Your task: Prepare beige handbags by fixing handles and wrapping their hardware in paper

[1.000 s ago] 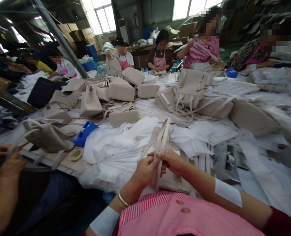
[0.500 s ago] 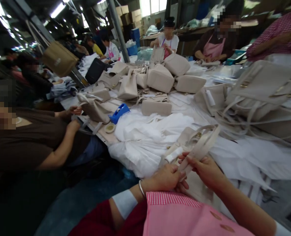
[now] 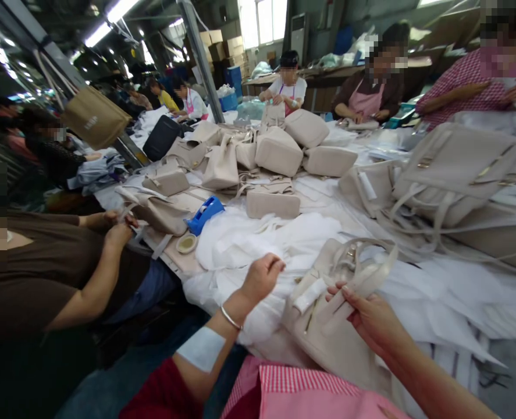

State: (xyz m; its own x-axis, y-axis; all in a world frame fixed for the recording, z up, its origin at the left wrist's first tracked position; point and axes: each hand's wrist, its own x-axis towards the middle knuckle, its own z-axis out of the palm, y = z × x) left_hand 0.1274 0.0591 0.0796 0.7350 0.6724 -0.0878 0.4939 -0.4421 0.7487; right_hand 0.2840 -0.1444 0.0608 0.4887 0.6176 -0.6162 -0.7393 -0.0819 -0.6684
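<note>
A beige handbag (image 3: pixel 349 355) lies in front of me against my pink apron. My right hand (image 3: pixel 366 314) pinches its handle strap (image 3: pixel 362 285), which has pale wrapping around it. A small white-wrapped piece (image 3: pixel 310 295) sits on the bag beside that strap. My left hand (image 3: pixel 264 279) is off the bag, over the heap of thin white sheets (image 3: pixel 240 250), with its fingers curled together and nothing visible in them. Beyond it stand a blue tape dispenser (image 3: pixel 205 214) and a roll of tape (image 3: pixel 187 243).
Several beige handbags (image 3: pixel 279 151) are piled across the table's middle, with more at right (image 3: pixel 462 169). White sheets (image 3: pixel 449 291) spread along the right side. A co-worker (image 3: pixel 66 267) handles a bag close on my left; others work across the table. A metal post (image 3: pixel 203 64) rises behind.
My left hand has let go of the strap and moved left and up, away from the bag. My right hand still holds the strap. The view has shifted slightly.
</note>
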